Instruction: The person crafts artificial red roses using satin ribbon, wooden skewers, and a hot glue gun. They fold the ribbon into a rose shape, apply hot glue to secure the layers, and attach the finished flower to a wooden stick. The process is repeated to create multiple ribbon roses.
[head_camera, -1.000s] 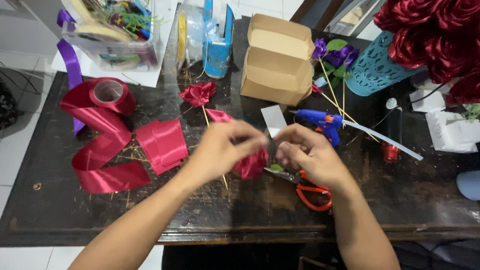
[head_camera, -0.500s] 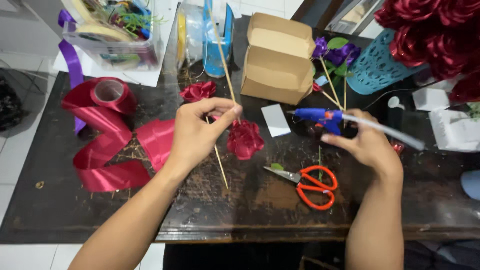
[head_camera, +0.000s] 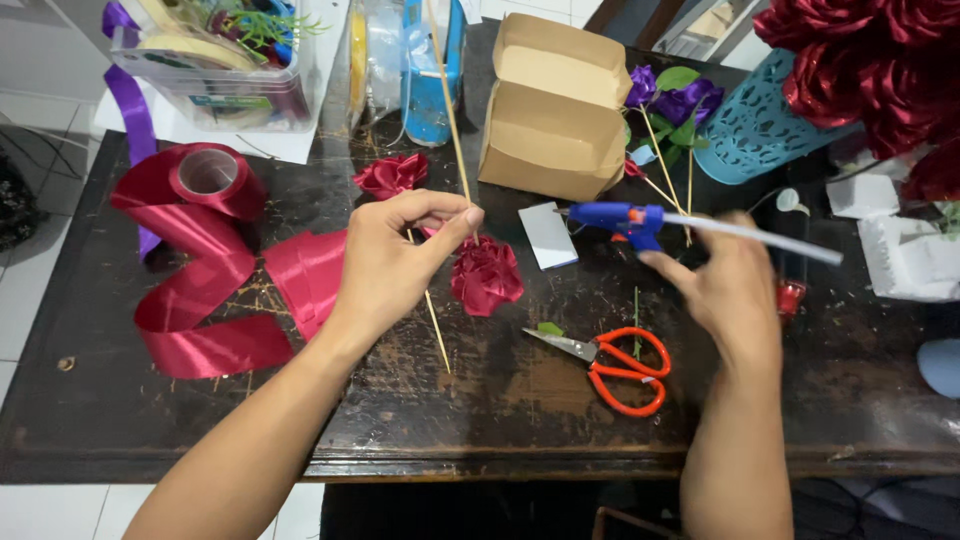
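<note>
Left hand (head_camera: 395, 255) pinches thin wooden skewer (head_camera: 448, 100) bearing finished red ribbon rose (head_camera: 487, 273); right hand (head_camera: 725, 285) grips blue glue gun (head_camera: 625, 218), gluing pending.

Dark red ribbon rose (head_camera: 487, 274), blue glue gun (head_camera: 625, 220), orange-handled scissors (head_camera: 615, 364), teal basket (head_camera: 755, 125)

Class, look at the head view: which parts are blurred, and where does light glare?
Head view: the right hand and the blue glue gun are smeared by motion blur; the left hand and red ribbon rose are sharper; soft sheen shows on the ribbon roll; lighting is even.
</note>
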